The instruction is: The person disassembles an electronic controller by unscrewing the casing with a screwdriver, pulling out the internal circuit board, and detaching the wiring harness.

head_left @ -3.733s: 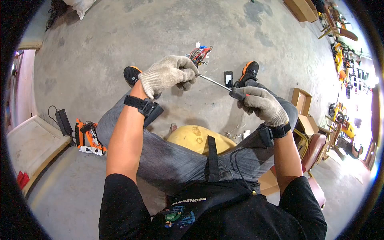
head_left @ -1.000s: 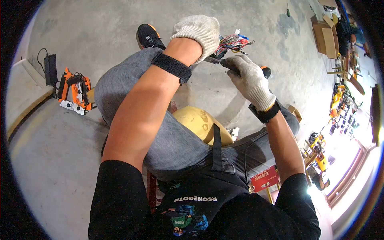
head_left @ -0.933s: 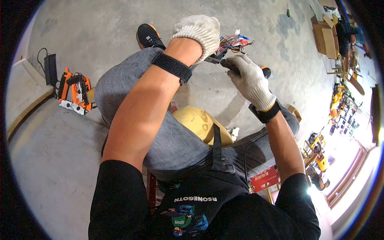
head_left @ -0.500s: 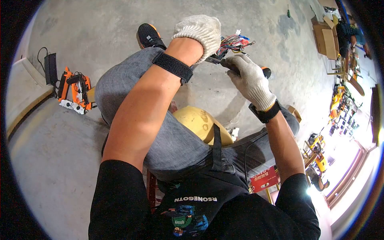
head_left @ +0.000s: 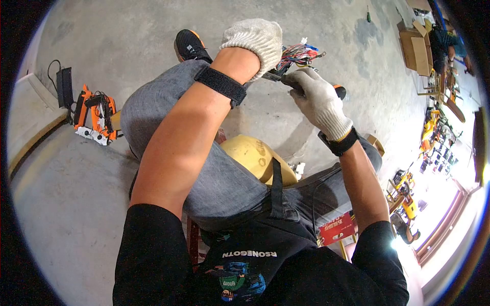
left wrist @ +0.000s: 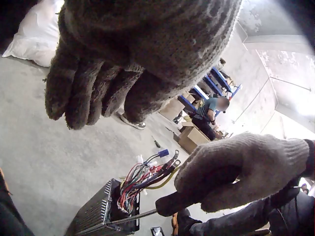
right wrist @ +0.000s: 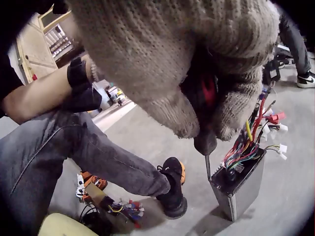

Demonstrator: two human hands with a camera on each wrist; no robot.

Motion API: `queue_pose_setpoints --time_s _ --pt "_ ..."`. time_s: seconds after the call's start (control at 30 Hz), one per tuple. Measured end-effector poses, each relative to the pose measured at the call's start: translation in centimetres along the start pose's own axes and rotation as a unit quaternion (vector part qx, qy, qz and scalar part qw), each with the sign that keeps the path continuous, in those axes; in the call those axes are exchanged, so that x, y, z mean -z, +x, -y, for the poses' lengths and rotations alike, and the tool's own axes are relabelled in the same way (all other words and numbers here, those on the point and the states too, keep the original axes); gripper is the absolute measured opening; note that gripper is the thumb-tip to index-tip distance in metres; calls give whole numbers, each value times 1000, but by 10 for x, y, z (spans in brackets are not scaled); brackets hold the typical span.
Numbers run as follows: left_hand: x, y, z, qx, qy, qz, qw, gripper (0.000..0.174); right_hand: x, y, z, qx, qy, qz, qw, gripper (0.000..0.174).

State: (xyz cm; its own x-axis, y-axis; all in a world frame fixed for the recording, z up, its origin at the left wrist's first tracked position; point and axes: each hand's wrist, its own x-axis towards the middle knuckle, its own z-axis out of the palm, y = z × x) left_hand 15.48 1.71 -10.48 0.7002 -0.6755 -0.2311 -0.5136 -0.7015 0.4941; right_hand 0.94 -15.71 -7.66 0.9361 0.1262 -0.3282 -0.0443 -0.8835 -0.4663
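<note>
In the right wrist view, my gloved right hand (head_left: 319, 102) grips a screwdriver (right wrist: 205, 144) by its black and red handle. The thin shaft runs down to a top corner of a finned metal box (right wrist: 246, 189), which stands on the floor. Many coloured wires (head_left: 298, 55) with white, red and blue plugs and ring terminals come out of the box's end. My gloved left hand (head_left: 254, 43) is beside the box in the head view, back of the wrist toward me. Its fingers (left wrist: 81, 96) hang loosely side by side in the left wrist view, with nothing visible in them.
Between my knees sits a rounded yellow object (head_left: 252, 158). An orange and white device (head_left: 96, 117) with cables stands at left. On the floor ahead lies a green-handled tool (head_left: 368, 15). Cardboard boxes (head_left: 414, 48) and another person (left wrist: 209, 115) are farther off.
Several seconds ago both hands were at the screwdriver, the left at its shaft end. They have since moved forward to the box, the left off the tool. Over the last second both barely move.
</note>
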Motion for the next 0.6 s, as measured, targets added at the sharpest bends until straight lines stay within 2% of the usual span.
queue_pose_setpoints --time_s 0.07,0.2,0.37,0.5,0.57,0.6 --pt "3 -1 -2 3 3 8 1000 24 1 2 2 23 -64 14 998 32" --pt "6 -2 -3 9 -6 8 1000 24 2 11 7 20 -81 27 996 34" --pt "8 -3 -4 16 -8 7 1000 26 5 21 11 74 -161 56 983 32" --pt "8 -1 -4 14 -8 12 1000 26 7 25 9 88 -175 43 980 29" --pt "10 -1 -5 22 -12 15 1000 26 9 27 11 -7 -124 43 991 30" --pt "10 -1 -5 23 -12 15 1000 26 8 27 9 -6 -124 44 991 30"
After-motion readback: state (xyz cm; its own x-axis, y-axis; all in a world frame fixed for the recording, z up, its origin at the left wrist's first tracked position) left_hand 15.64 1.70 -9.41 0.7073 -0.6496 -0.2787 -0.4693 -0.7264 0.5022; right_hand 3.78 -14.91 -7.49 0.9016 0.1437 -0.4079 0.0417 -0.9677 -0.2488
